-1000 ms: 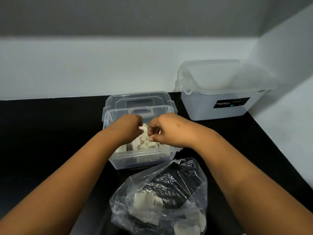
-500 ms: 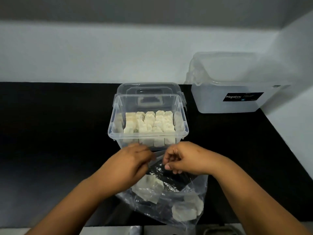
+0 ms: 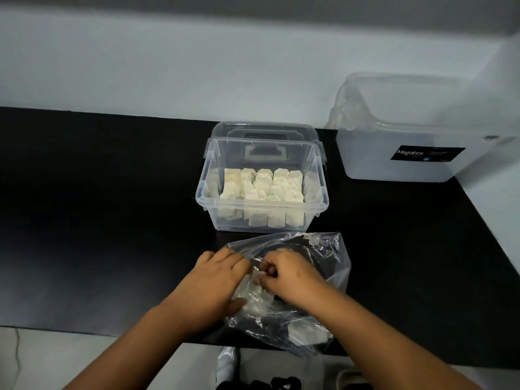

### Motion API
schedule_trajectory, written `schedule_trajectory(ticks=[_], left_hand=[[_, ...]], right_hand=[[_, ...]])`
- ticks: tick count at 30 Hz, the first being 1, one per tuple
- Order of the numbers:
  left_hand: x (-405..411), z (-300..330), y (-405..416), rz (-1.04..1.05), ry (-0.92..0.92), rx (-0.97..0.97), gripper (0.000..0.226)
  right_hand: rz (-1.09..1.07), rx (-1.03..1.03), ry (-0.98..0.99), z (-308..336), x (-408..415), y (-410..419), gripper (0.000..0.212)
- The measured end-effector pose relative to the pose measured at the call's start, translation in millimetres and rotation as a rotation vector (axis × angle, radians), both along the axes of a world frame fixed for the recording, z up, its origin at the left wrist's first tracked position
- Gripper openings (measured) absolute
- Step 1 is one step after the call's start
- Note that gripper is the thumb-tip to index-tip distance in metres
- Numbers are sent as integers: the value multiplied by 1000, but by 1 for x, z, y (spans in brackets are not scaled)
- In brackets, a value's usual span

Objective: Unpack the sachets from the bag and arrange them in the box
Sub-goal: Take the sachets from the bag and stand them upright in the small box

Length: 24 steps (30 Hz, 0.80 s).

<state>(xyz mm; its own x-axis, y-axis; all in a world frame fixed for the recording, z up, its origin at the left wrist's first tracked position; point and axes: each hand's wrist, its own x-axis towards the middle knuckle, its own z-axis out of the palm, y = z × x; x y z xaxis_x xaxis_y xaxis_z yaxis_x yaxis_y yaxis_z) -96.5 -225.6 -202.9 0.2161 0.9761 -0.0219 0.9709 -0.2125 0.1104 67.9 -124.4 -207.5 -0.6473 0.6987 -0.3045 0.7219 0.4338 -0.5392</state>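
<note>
Both hands work at the mouth of the clear plastic bag [image 3: 318, 277], which lies at the front edge of the black tabletop [image 3: 98, 220], just in front of the open box [image 3: 261, 212]. The left hand [image 3: 216, 280] lies over the film with fingers mostly straight, holding the opening down, while the right hand [image 3: 289, 274] curls its fingers inside, apparently pinching a sachet [image 3: 257, 291] (the film blurs exactly what it holds). The step goes best if the left hand keeps the mouth spread and pinned so the bag does not slide off the edge, and the right draws sachets out without crushing them. The rows of sachets [image 3: 261, 187] already standing in the box show the upright orientation to match.
</note>
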Motion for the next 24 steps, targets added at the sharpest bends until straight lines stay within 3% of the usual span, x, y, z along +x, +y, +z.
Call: schedule_trajectory(ticks=[5, 11, 17, 24], left_hand=[[-2, -1, -1, 52, -42, -8, 49], [1, -1, 3, 189, -216, -48, 51], [15, -2, 22, 409, -462, -73, 28], [27, -6, 44, 541, -607, -155, 13]], right_hand=[[-79, -68, 46, -4, -1, -1, 14], [-194, -135, 131, -6, 16, 6, 17], [-334, -296, 372, -7, 33, 14, 18], [-376, -362, 466, -4, 36, 16, 14]])
